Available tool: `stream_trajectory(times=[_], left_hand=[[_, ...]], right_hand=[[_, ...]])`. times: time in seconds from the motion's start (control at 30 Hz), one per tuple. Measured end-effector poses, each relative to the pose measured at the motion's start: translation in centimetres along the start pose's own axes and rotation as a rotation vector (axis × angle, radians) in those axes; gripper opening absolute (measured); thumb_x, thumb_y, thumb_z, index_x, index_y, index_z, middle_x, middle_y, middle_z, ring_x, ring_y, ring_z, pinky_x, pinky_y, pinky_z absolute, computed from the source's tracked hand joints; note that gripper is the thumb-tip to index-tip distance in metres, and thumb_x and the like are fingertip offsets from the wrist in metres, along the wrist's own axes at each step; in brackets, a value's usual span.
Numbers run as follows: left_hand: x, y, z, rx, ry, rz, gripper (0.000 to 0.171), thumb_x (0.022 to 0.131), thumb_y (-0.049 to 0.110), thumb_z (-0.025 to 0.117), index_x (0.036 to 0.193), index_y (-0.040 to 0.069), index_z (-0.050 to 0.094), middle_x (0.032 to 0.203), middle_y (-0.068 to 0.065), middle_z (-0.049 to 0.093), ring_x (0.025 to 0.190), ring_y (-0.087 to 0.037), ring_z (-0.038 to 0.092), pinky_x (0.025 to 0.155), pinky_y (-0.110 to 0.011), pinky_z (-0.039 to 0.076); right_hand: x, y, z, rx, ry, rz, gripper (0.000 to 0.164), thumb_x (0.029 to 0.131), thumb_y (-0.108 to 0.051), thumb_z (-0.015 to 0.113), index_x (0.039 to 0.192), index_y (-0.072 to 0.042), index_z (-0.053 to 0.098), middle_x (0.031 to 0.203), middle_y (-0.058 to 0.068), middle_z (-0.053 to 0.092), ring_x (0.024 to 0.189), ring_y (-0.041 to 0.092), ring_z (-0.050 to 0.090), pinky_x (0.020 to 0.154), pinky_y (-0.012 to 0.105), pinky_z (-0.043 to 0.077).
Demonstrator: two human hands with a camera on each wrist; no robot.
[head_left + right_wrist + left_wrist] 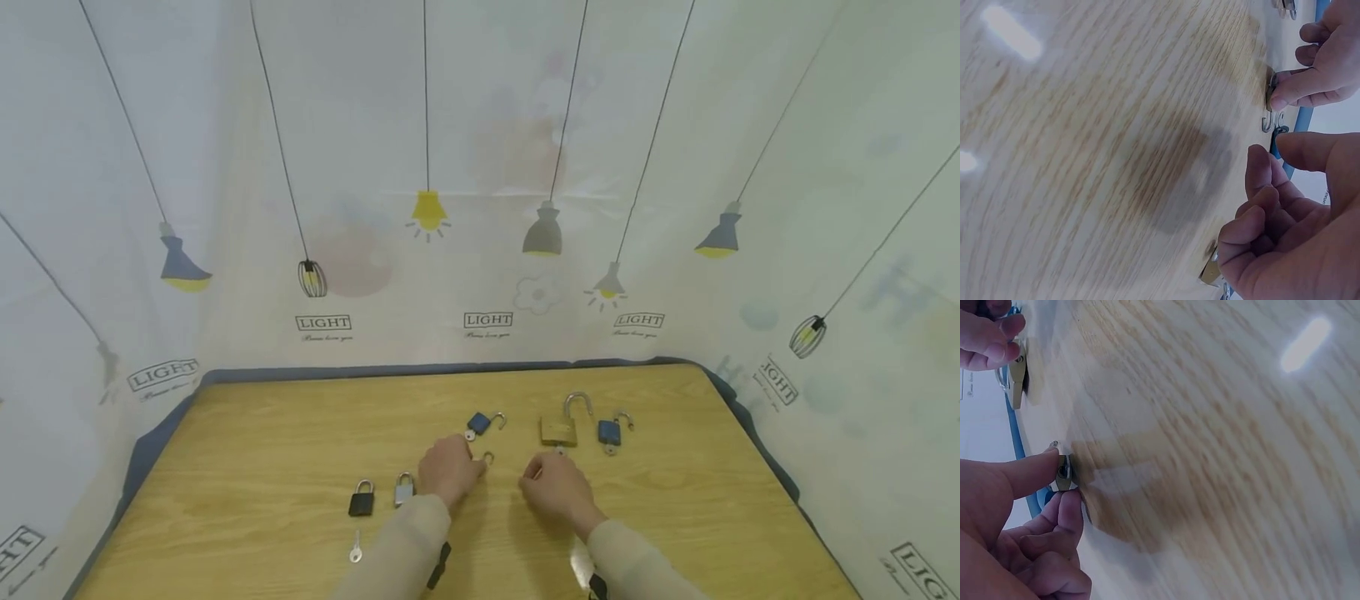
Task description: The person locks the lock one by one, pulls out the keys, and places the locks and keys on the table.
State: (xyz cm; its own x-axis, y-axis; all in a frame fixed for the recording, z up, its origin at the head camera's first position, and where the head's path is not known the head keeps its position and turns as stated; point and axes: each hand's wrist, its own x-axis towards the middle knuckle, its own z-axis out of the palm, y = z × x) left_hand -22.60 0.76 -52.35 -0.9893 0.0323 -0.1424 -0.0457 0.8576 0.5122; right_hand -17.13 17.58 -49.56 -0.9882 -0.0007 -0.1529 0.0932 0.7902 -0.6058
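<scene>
My left hand (pixel 450 471) pinches a small brass padlock (pixel 1063 474) between thumb and fingers, low over the wooden table. Its released shackle pokes out past the fingertips in the head view; most of the body is hidden there. To the right, my right hand (pixel 557 487) hovers with fingers loosely bent. Thumb and forefinger stand apart in the right wrist view, and I see nothing between them. Just beyond it lies a large brass padlock (pixel 558 431) with its shackle released and a key at its base. A blue padlock (pixel 478 423), unlocked with a key in it, lies beyond my left hand.
Another unlocked blue padlock (pixel 609 432) with a key lies at the right. Left of my left arm are a black padlock (pixel 362 503), a silver padlock (pixel 404 490) and a loose key (pixel 356 548). A lamp-patterned curtain (pixel 480 275) rises behind the table (pixel 285 442).
</scene>
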Motion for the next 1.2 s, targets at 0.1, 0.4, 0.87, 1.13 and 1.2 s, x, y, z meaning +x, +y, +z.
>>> stream_trajectory(times=[0.1,0.4,0.87,1.13,1.2], left_hand=[[0.0,0.0,-0.2,-0.011,-0.02,-0.012,0.028,0.08,0.031,0.077,0.069,0.011,0.06,0.062,0.0,0.056,0.055,-0.016,0.049,0.049,-0.029,0.035],[-0.4,0.3,-0.6,-0.026,-0.065,-0.029,0.039,0.079,0.027,0.078,0.054,0.012,0.052,0.05,0.002,0.046,0.048,-0.013,0.04,0.045,-0.026,0.029],[-0.5,-0.3,-1.0,-0.193,-0.132,0.007,0.042,0.081,0.027,0.076,0.048,0.011,0.056,0.041,0.008,0.042,0.043,-0.009,0.032,0.042,-0.023,0.023],[-1.6,-0.3,-2.9,-0.318,-0.186,0.08,0.022,0.081,0.029,0.078,0.077,0.01,0.069,0.081,0.0,0.064,0.073,-0.016,0.053,0.061,-0.029,0.04],[-1.9,-0.4,-3.3,-0.357,-0.209,0.082,0.023,0.082,0.03,0.078,0.082,0.009,0.069,0.088,-0.001,0.065,0.079,-0.017,0.055,0.064,-0.03,0.043]], right_hand=[[0.2,0.1,0.0,0.001,-0.01,0.0,0.012,0.086,-0.02,0.066,0.085,-0.008,0.068,0.081,0.002,0.065,0.073,0.016,0.058,0.063,0.033,0.047],[0.5,0.6,0.3,0.013,-0.012,0.009,0.012,0.086,-0.019,0.065,0.087,-0.007,0.068,0.084,0.003,0.067,0.075,0.017,0.059,0.064,0.035,0.049],[0.7,0.5,0.5,0.031,-0.015,0.018,0.011,0.086,-0.019,0.066,0.086,-0.008,0.068,0.081,0.002,0.065,0.072,0.015,0.057,0.062,0.032,0.046],[0.9,0.4,0.3,0.052,-0.007,0.022,0.011,0.086,-0.019,0.064,0.088,-0.009,0.069,0.084,0.002,0.066,0.074,0.015,0.058,0.067,0.034,0.049],[1.0,0.4,0.4,0.065,0.005,0.007,0.011,0.086,-0.019,0.064,0.09,-0.009,0.069,0.086,0.002,0.067,0.077,0.015,0.059,0.07,0.036,0.051]])
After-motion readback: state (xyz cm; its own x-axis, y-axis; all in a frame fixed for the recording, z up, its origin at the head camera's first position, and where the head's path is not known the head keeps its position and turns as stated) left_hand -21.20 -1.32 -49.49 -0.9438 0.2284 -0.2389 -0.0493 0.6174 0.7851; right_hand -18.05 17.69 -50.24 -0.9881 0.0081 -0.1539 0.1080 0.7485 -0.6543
